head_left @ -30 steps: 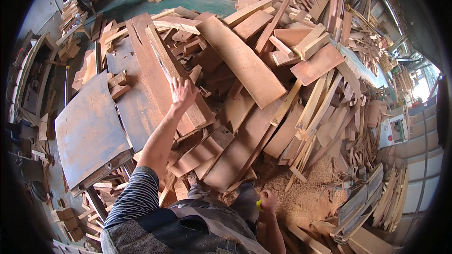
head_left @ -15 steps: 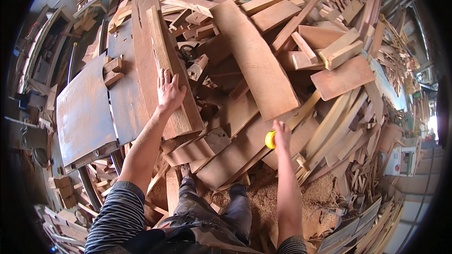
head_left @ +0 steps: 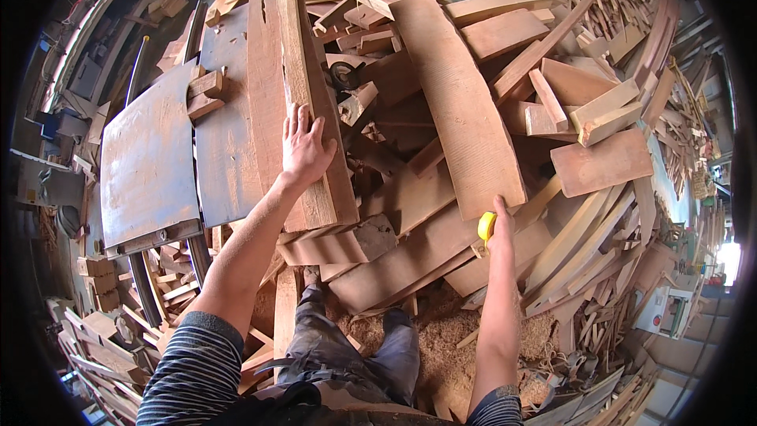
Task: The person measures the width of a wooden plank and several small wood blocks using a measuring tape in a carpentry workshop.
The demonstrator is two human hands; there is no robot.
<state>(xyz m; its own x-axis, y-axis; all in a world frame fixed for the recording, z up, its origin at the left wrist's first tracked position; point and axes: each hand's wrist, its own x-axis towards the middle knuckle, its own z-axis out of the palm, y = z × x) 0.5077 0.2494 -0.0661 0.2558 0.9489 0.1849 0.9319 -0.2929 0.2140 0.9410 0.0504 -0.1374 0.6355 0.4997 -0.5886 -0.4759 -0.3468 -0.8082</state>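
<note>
My left hand (head_left: pixel 307 148) lies with fingers outstretched on a narrow pale strip of wood (head_left: pixel 290 47). Under that strip are long, thick reddish boards (head_left: pixel 265 55) on the metal machine table. In my right hand (head_left: pixel 502 230) is a small rounded yellow thing that looks like a tape measure (head_left: pixel 485 225). It is at the near end of a wide plank (head_left: pixel 461 102), which slopes across the wood pile. My thumb points up beside the plank's end edge and seems to touch it. The fingers of my right hand are mostly hidden.
Loose offcuts (head_left: pixel 505 35) are heaped behind and right of the plank. Two small blocks (head_left: pixel 206 95) sit on the grey metal table (head_left: pixel 150 166) at left. Curved strips (head_left: pixel 583 225) lean at right. Sawdust (head_left: pixel 441 347) covers the floor by my legs.
My right hand has risen with the yellow tape measure to the plank's near end. My left hand stays on the strip. The whole view has shifted slightly.
</note>
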